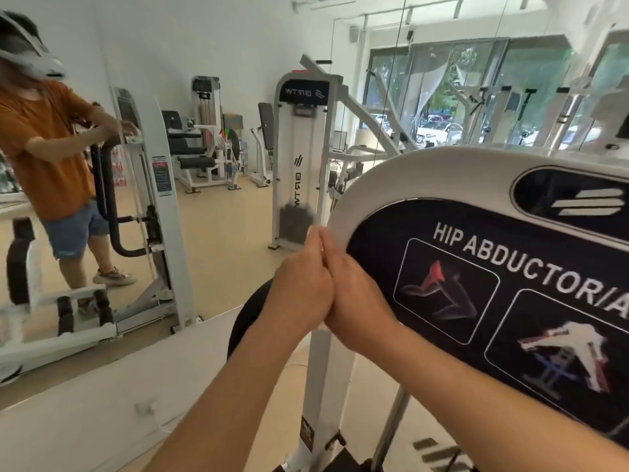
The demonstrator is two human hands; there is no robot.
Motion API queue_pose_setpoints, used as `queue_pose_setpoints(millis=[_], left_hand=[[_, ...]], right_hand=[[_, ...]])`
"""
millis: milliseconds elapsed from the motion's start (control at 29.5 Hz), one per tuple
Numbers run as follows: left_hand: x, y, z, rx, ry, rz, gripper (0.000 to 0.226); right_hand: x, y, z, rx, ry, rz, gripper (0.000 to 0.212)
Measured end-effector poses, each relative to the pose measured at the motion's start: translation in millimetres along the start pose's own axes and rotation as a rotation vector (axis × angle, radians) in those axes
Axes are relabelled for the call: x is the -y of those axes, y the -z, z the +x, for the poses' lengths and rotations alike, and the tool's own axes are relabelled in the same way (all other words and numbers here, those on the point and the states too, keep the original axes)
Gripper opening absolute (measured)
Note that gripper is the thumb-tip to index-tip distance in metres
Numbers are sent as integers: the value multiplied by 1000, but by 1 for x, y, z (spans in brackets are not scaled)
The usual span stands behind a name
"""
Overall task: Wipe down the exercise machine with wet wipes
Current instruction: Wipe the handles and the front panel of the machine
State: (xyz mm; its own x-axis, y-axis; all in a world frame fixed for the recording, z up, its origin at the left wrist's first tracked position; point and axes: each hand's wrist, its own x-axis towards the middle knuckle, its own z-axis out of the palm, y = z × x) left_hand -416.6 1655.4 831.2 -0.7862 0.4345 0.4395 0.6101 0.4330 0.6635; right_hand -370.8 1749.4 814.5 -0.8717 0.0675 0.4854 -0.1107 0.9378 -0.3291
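Observation:
The exercise machine's white top cover point(425, 172) fills the right side. Its dark label panel point(510, 267) reads "HIP ABDUCTOR". My left hand point(299, 284) and my right hand point(357, 304) are pressed palm to palm at the cover's left rim, fingers straight and pointing up and away. No wet wipe shows between them; anything held there is hidden by the palms. The machine's white upright post point(323, 386) runs down below my hands.
A wall mirror point(68, 199) on the left reflects a person in an orange shirt at the same machine. A white weight-stack tower point(299, 158) stands behind my hands. More gym machines line the back wall, with windows at right and beige floor between.

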Motion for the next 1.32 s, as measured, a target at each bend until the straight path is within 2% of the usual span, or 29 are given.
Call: queue_pose_setpoints(millis=[68, 135, 237, 406, 508, 575, 677, 778, 846, 914, 1049, 1117, 1185, 1252, 1320], left_hand=[[6, 11, -7, -139, -134, 343, 39], [17, 20, -10, -130, -67, 435, 34], [41, 18, -7, -30, 130, 386, 39], [45, 12, -10, -92, 102, 355, 35], [48, 11, -6, -87, 106, 336, 36], [50, 11, -6, -99, 83, 323, 37], [54, 11, -8, -139, 39, 301, 33], [55, 11, -9, -155, 24, 306, 31], [56, 10, -8, -182, 12, 303, 27], [57, 7, -7, -233, -44, 244, 28], [61, 12, -7, -229, -139, 32, 45], [52, 22, -12, -139, -145, -188, 47], [32, 33, -16, 75, -130, -497, 43], [16, 40, -18, 239, -94, -650, 41], [15, 43, -19, 198, -19, -786, 34]], right_hand=[[-6, -18, -6, 71, 35, -102, 79], [-7, -25, -1, 113, 79, -288, 83], [3, -23, 23, 106, 55, -324, 83], [9, -26, -4, -51, -53, -26, 84], [10, -21, -1, -114, -34, -58, 79], [17, -18, 19, -53, -38, -153, 68], [26, -15, 33, 98, -26, -171, 64], [21, 5, 23, 199, 19, -136, 76], [20, 32, 22, 236, -114, -66, 85], [19, 59, 22, 249, -191, 55, 76], [31, 98, 21, 267, -150, 105, 55], [36, 109, 20, 268, -152, 148, 51], [42, 122, 19, 288, -136, 225, 50], [46, 132, 20, 301, -123, 274, 50], [49, 141, 22, 265, -120, 202, 51]])
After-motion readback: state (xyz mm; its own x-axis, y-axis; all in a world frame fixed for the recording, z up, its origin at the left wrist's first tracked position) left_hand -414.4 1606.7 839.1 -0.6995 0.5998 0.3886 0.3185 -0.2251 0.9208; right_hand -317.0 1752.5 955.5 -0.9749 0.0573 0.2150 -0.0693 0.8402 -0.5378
